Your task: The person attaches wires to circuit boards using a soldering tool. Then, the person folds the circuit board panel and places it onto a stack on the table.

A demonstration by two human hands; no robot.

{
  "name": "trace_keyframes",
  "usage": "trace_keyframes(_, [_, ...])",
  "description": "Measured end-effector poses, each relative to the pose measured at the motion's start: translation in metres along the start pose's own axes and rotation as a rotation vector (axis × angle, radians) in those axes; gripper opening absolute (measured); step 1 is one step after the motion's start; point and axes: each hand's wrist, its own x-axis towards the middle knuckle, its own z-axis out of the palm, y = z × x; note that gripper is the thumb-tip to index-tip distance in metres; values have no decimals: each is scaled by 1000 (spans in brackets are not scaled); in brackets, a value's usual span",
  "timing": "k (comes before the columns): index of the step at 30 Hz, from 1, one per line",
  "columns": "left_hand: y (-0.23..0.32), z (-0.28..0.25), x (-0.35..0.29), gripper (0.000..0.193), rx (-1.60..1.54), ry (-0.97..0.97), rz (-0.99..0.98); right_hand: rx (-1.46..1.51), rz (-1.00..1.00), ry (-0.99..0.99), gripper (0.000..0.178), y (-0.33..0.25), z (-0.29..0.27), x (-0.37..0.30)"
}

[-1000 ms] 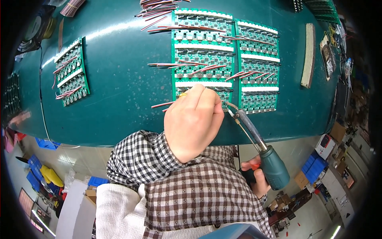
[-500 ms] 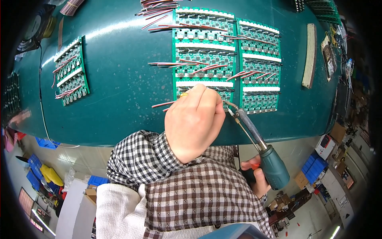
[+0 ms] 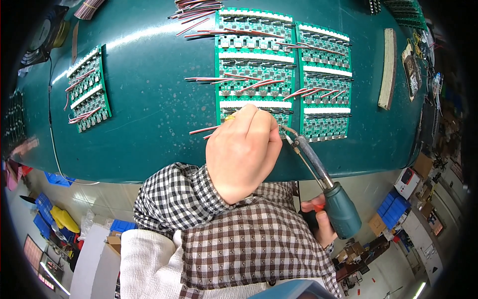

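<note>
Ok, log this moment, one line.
left hand: over green rectangular circuit-board panel | right hand: holding dark-green-handled metal soldering iron | iron tip: near panel's lower right corner

Left hand point(image 3: 243, 149) covers part of the near end of the middle board point(image 3: 255, 89); fingertips hidden, anything pinched there unseen. Right hand point(image 3: 326, 226) mostly behind the iron point(image 3: 344, 212). Contact at iron's tip too small to tell. Wire pile point(image 3: 195, 10) and tan bundle point(image 3: 90, 8) cut by top edge.
</note>
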Motion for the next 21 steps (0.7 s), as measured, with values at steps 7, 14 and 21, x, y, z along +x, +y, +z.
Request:
trace_keyframes(7, [0, 1, 0, 14, 1, 1, 2, -100, -99, 143, 42, 0, 10, 1])
trace_keyframes(14, [0, 0, 0, 14, 7, -9, 2, -41, -99, 180, 45, 3, 12, 2])
trace_keyframes(21, [-1, -1, 0, 13, -12, -19, 11, -38, -137, 141, 47, 5, 12, 6])
